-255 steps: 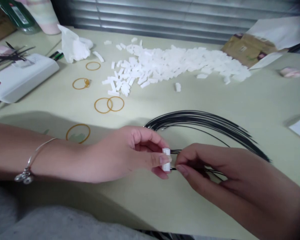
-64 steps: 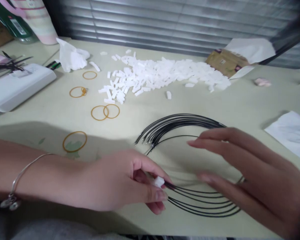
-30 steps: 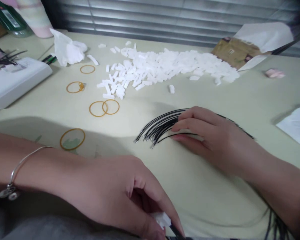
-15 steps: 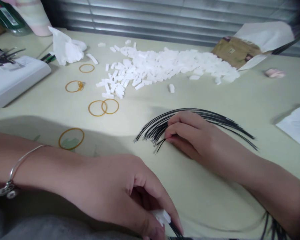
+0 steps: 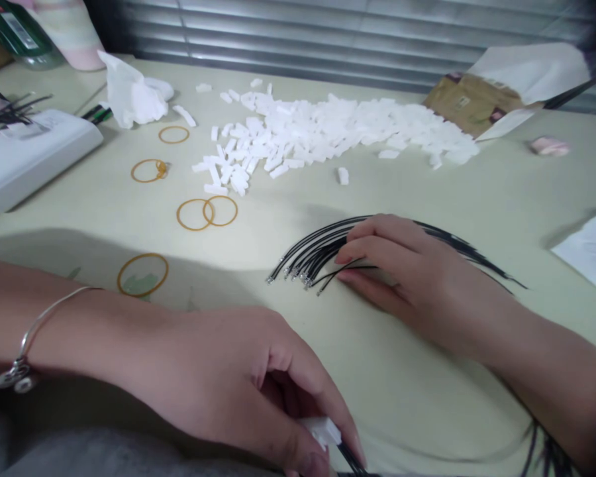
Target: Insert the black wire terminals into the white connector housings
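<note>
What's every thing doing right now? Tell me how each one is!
Left hand: pinching a connector
White plastic connector: held, black wire coming out
Right hand: resting on the wires
Black wires: fanned out, metal tips lined up
Loose white connectors: piled in a heap
Tissue: crumpled
Rubber bands: lying flat, two overlapping

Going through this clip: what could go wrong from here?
The white connector pinched in the left hand sits low at the near edge of the table, so it may slip out of view and drop. The right hand presses on a loose fan of black wires, and their metal-tipped ends lie unsecured, so they might tangle or bend.
</note>
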Tool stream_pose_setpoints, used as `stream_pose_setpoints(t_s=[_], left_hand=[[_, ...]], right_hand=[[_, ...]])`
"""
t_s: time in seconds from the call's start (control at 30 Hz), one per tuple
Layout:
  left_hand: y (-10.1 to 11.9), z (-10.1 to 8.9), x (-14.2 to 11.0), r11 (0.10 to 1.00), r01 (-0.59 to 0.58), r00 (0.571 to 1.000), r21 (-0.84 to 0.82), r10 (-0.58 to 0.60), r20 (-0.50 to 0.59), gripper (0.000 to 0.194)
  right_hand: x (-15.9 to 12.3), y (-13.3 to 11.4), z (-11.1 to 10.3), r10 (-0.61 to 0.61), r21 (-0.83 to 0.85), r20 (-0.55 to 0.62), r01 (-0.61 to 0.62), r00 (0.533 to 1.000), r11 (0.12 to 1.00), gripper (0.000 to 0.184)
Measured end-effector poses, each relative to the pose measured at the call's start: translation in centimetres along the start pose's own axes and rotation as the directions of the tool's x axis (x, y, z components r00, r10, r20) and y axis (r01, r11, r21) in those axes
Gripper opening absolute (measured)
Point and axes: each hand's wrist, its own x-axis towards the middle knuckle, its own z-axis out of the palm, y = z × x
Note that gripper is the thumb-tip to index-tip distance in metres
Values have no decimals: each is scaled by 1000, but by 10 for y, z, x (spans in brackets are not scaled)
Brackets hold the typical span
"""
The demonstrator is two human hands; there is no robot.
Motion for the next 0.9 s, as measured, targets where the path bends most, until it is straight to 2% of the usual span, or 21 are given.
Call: stream_pose_setpoints(t_s=[0.23, 0.53, 0.63, 0.77, 0.9], left_hand=[[0, 2, -1, 999, -41, 999, 17, 41, -2, 31], [-2, 1, -2, 999, -44, 999, -22, 44, 0, 31], [1, 0, 2, 1000, -22, 1000, -7, 22, -7, 31], [4, 0, 4, 997, 70, 997, -16, -70, 31, 30], [4, 0, 0, 999, 32, 999, -15, -32, 14, 31]], right_hand=[[4, -3, 3, -18, 97, 20, 16, 1000, 995, 12], [5, -3, 3, -12, 104, -10, 13, 1000, 995, 12], [5, -3, 3, -16, 105, -4, 16, 1000, 994, 13], [5, -3, 2, -20, 99, -11, 21, 1000, 995, 13], [6, -3, 2, -27, 106, -10, 28, 1000, 994, 13]])
